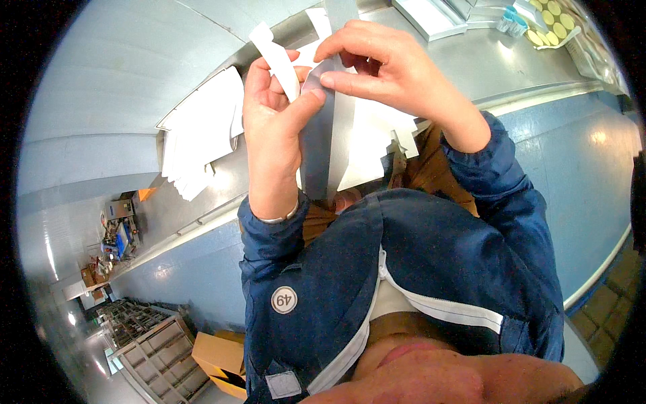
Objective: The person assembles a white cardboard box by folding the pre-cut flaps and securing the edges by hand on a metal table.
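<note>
Between my two hands is a long folded piece of grey and white card [317,151], with white flaps sticking up at its far end. My left hand [276,131] grips it from the left, the thumb pressed on the grey face near the top and the fingers behind a white flap. From the right, my right hand [397,71] closes thumb and fingers at the same upper part, around a bent grey flap. Some right fingertips are hidden behind the card. More white card pieces [370,138] lie beneath and to the right of it.
A pile of white card sheets [202,135] lies at left on the metal worktop [481,64]. A white tray-like box [431,19], a blue brush [513,23] and a pack with yellow round pieces [553,27] are at the far right. Lower left stands an open cardboard box [219,357].
</note>
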A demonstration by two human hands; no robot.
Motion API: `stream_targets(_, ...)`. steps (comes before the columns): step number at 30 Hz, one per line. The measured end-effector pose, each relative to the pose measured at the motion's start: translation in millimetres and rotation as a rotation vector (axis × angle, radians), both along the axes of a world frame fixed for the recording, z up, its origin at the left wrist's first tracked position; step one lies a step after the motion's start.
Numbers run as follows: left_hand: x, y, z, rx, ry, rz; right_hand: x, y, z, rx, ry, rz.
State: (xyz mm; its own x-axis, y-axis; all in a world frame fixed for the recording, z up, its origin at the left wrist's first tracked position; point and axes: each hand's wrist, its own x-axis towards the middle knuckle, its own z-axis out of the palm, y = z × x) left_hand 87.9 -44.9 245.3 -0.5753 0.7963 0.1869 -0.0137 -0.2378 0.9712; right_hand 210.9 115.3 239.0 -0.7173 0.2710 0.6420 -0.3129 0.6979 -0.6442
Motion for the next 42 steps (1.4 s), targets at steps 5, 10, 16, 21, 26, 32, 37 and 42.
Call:
stream_targets(5,5,5,1,0.023,-0.041,0.053,-4,1,-2,0.107,0.064,-0.058)
stream_targets(10,8,8,0,0.037,-0.039,0.125,-8,-17,-4,0.135,0.125,-0.186)
stream_targets(16,6,13,3,0.035,-0.021,0.153,-13,-18,-1,0.331,0.186,-0.173)
stream_targets(21,-6,18,-1,0.069,-0.033,0.101,-17,-15,0,0.45,0.211,-0.161)
stream_targets(26,-20,24,-6,0.048,-0.061,0.031,-24,-15,-8,0.327,0.275,-0.159)
stream_targets(32,-16,17,-10,0.133,-0.12,-0.111,-18,-13,-18,0.187,0.163,-0.125)
stream_targets(37,-21,1,-3,0.072,-0.03,-0.27,-7,-15,-14,0.038,0.0,-0.142)
stream_targets(42,-24,4,-7,0.159,0.03,-0.189,-16,-16,-18,0.25,0.339,-0.252)
